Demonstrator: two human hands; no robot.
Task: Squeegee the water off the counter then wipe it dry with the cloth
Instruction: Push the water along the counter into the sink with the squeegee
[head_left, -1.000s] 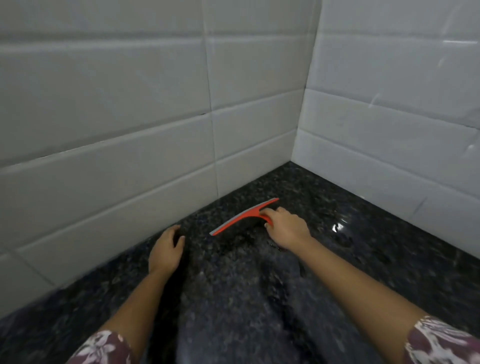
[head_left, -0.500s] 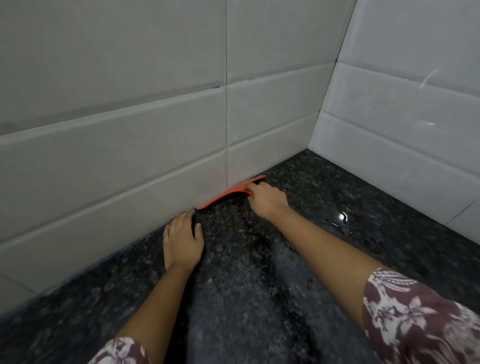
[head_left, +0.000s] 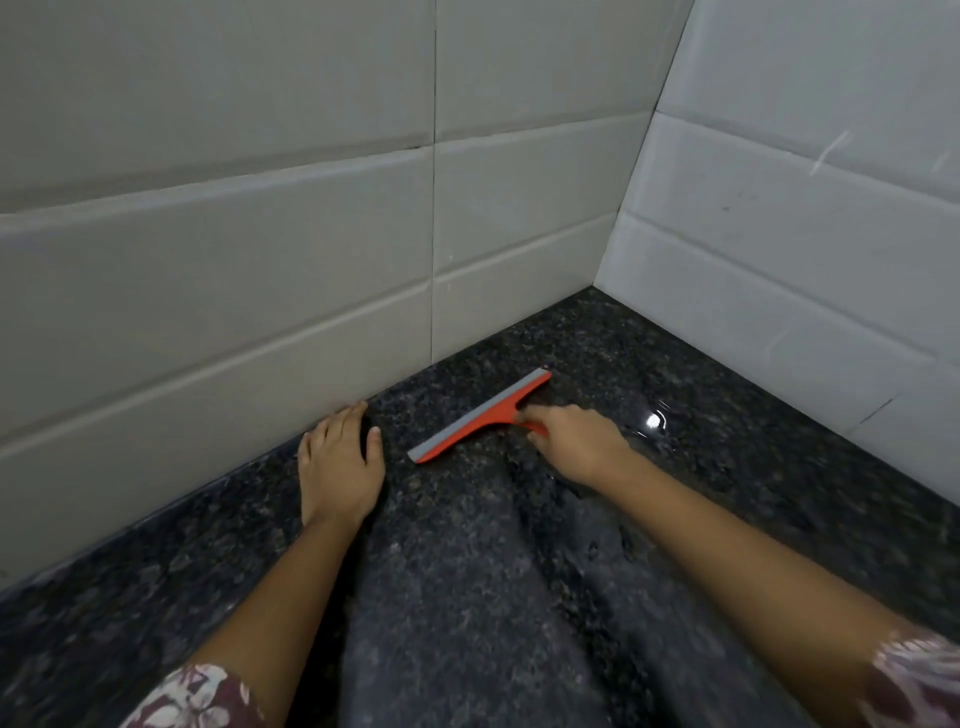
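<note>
The right hand (head_left: 576, 441) gripped the handle of the red squeegee (head_left: 483, 415), its blade on the wet desk (head_left: 467, 597); the left hand (head_left: 340, 462) lay flat, fingers straight, by the tiled wall (head_left: 260, 286). The squeegee step seemed in hand; next called for a firm, even pull. No cloth showed

Dim even light, counter (head_left: 649, 421) glare, blurred edges
</note>
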